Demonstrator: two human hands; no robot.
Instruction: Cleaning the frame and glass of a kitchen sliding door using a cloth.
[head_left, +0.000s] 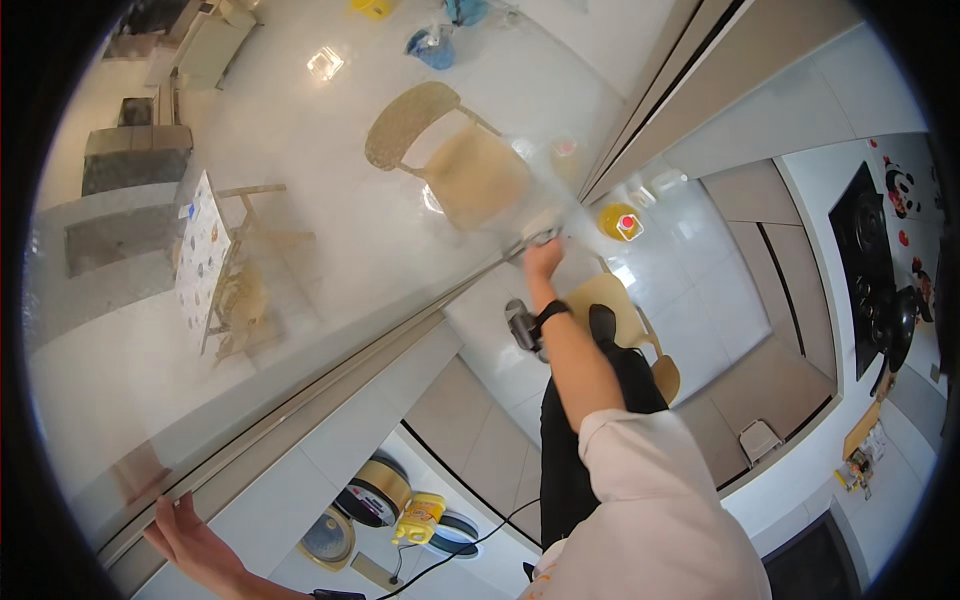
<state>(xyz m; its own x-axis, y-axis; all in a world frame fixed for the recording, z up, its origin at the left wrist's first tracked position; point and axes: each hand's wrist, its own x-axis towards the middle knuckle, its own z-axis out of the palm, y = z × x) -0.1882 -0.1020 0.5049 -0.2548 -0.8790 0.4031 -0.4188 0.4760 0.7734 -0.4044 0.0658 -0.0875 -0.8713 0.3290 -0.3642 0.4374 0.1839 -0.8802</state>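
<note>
A large glass panel (315, 330) with a metal frame (352, 341) stands before me, its surface hazy in places. My right hand (543, 259) is closed around a small greyish object (541, 237) against the lower part of the glass. Blur hides what that object is. A black band (553, 311) circles my right wrist, with a dark grey device (525, 327) beside it. At the lower left, the fingers of my left hand (184, 536) hook over the frame. Under my black shoe (602, 324) is a pale yellow chair (611, 300).
A jug of yellow oil (621, 223) stands on the tiled floor. Below the frame, a counter holds a rice cooker (375, 491), a yellow bottle (420, 517) and a black cable (480, 541). A cooktop (862, 247) with a wok is at right. Beyond the glass is another chair (472, 176).
</note>
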